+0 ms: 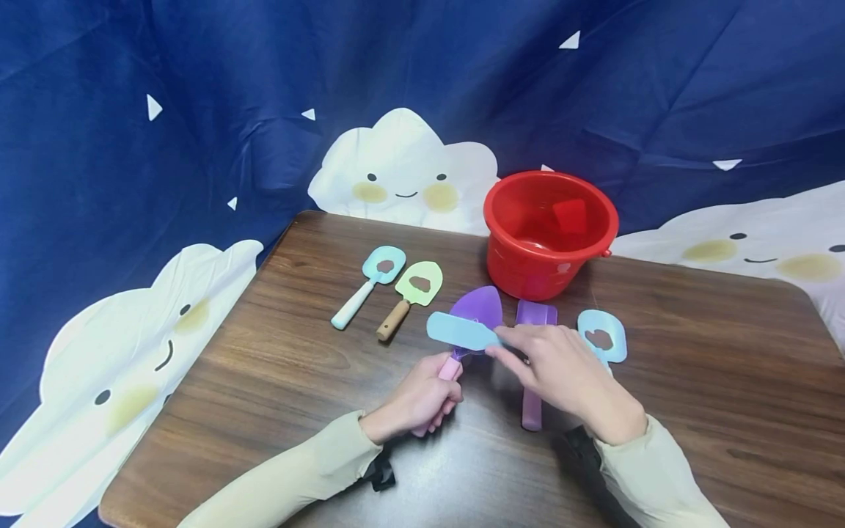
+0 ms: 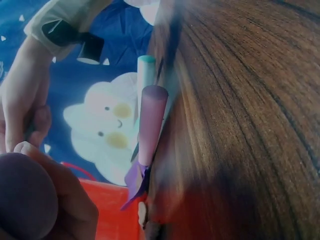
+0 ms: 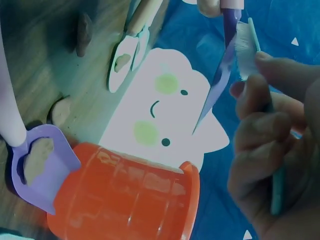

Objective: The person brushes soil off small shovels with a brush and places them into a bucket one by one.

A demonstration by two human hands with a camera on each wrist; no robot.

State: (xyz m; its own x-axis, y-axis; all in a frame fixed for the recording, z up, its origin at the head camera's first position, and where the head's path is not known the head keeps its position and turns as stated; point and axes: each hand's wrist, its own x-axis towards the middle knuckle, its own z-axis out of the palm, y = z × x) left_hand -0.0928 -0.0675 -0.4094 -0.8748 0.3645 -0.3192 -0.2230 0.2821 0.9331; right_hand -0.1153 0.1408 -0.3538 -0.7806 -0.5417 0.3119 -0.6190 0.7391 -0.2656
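My left hand (image 1: 419, 396) grips the pink handle of a toy shovel with a purple blade (image 1: 480, 302), raised over the table. In my right hand (image 1: 561, 367) is a light blue brush (image 1: 458, 331), pinched between thumb and fingers and lying across the shovel blade in the head view. Seen from the right wrist, the brush's pale bristles (image 3: 245, 52) face the blade (image 3: 217, 82) and seem to touch it near the handle. The round end of the held handle (image 2: 25, 195) fills the lower left of the left wrist view.
A red bucket (image 1: 528, 275) stands behind the hands. On the brown table (image 1: 264, 411) lie a blue shovel (image 1: 354, 304), a green shovel (image 1: 394, 320), another purple shovel (image 1: 531, 407) and a second blue shovel (image 1: 612, 334). Brownish patches show on several blades.
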